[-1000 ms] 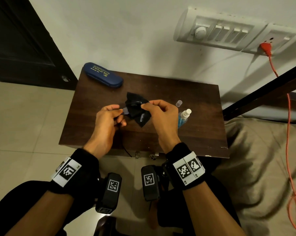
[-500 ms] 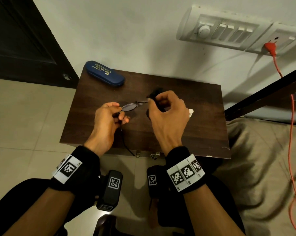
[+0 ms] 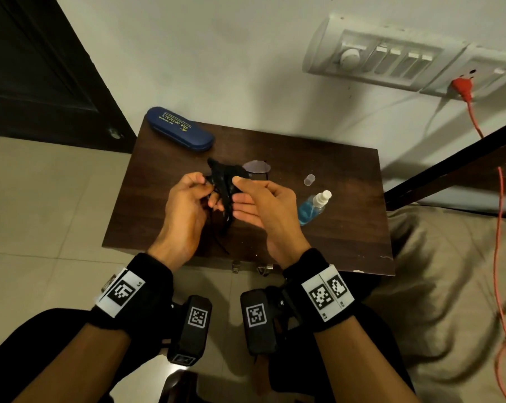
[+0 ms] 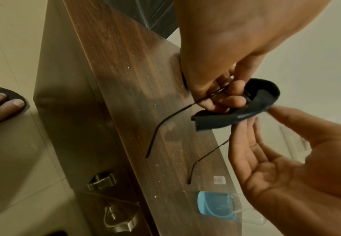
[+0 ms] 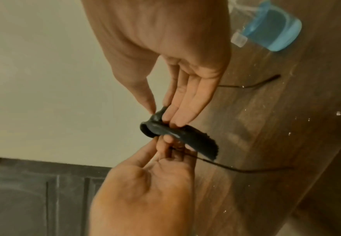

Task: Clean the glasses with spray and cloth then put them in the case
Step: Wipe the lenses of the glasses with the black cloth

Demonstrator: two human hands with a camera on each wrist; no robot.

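Observation:
Thin-framed glasses hang above the dark wooden table, one lens bare at the far side. My left hand pinches the frame by its temple. A black cloth is wrapped over the lens nearest that hand. My right hand pinches the cloth between thumb and nearly straight fingers. Both temples trail down toward the tabletop. The blue case lies shut at the table's back left corner. The spray bottle with blue liquid stands right of my right hand.
A small clear cap sits behind the bottle. A wall with a switch panel and an orange cord runs behind and right. A bed lies to the right, a dark door to the left. Metal latches hang on the table's front.
My right hand has brought the cloth from the far lens over to the lens by my left hand. The far lens and the spray bottle now show.

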